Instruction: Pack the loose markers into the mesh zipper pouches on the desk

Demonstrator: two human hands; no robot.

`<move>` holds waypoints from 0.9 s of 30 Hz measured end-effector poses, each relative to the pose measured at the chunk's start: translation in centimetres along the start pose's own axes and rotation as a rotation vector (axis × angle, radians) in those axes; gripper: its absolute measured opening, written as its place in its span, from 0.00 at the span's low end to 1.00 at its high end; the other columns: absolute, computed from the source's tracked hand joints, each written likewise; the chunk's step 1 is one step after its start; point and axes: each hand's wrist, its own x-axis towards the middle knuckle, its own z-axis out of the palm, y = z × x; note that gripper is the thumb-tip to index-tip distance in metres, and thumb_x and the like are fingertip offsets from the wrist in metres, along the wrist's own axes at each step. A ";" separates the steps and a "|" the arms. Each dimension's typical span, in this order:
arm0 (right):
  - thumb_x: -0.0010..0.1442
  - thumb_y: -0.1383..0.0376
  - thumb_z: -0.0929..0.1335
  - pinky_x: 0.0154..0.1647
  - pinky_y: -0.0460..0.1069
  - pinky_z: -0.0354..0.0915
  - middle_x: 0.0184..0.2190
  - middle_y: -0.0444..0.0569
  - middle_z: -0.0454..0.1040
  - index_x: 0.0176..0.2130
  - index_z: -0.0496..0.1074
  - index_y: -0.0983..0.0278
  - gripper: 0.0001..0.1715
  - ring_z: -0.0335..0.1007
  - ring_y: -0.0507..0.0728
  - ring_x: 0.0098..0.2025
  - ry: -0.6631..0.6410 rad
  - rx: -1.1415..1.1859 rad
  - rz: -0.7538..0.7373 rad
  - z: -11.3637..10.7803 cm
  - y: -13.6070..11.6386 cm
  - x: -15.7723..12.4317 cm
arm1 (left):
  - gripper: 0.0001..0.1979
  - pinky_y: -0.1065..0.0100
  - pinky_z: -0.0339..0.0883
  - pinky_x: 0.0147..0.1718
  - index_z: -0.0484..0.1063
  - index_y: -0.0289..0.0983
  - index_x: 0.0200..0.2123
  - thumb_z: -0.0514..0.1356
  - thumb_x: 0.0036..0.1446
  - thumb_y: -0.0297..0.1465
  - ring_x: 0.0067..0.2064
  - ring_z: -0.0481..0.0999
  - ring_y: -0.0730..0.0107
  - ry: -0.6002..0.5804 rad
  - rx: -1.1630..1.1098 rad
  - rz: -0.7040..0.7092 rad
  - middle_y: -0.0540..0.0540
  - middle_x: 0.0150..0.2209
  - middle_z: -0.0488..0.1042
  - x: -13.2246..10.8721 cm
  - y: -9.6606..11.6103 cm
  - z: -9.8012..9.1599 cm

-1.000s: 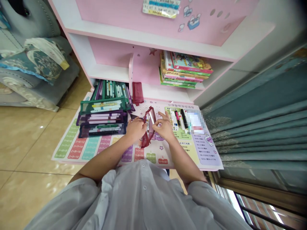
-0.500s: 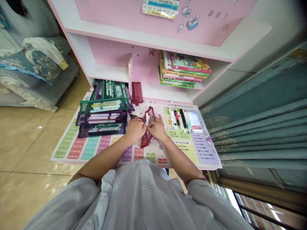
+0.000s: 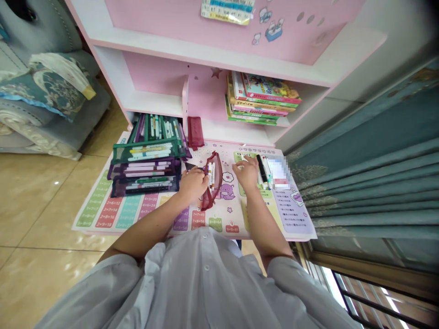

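A dark red mesh pouch [image 3: 216,183] lies open on the desk with several white markers [image 3: 211,177] inside it. My left hand [image 3: 194,185] is closed on the pouch's left edge. Over the loose pens to the right is my right hand [image 3: 247,173], its fingers bent at the left end of the row; whether they grip a pen is too small to tell. Loose pens [image 3: 262,170], among them a thick black one, lie beside that hand. A second red pouch [image 3: 195,132] rests flat at the back of the desk.
Green and purple mesh pouches full of pens [image 3: 147,165] are piled at the desk's left. Books [image 3: 262,103] are stacked on the shelf [image 3: 212,57] behind. A partly blurred white item [image 3: 280,173] lies right of the pens. A teal curtain [image 3: 363,164] hangs at the right.
My right hand has moved right, from the red pouch to the loose pens. More markers now show inside the pouch. My left hand has stayed at its edge.
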 end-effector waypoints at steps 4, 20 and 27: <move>0.55 0.62 0.68 0.64 0.74 0.49 0.66 0.58 0.58 0.44 0.76 0.66 0.17 0.37 0.75 0.71 -0.065 -0.217 0.186 -0.1 1.7 1.5 | 0.19 0.53 0.63 0.57 0.79 0.34 0.34 0.50 0.66 0.32 0.60 0.70 0.57 0.017 -0.010 0.008 0.40 0.46 0.80 0.0 -0.2 0.2; 0.53 0.63 0.68 0.65 0.72 0.49 0.65 0.57 0.61 0.28 0.76 0.66 0.10 0.39 0.74 0.71 -0.030 -0.222 0.084 -0.1 0.5 0.7 | 0.19 0.53 0.62 0.58 0.79 0.33 0.36 0.49 0.66 0.33 0.59 0.70 0.56 -0.015 0.007 -0.012 0.39 0.48 0.79 -0.1 0.1 -0.2; 0.49 0.65 0.69 0.69 0.65 0.46 0.61 0.51 0.68 0.19 0.71 0.62 0.09 0.43 0.68 0.72 0.000 0.107 -0.149 -0.4 -3.2 -2.6 | 0.20 0.54 0.61 0.58 0.79 0.34 0.35 0.48 0.67 0.33 0.58 0.71 0.56 -0.014 0.006 -0.014 0.39 0.47 0.79 0.0 0.2 -0.3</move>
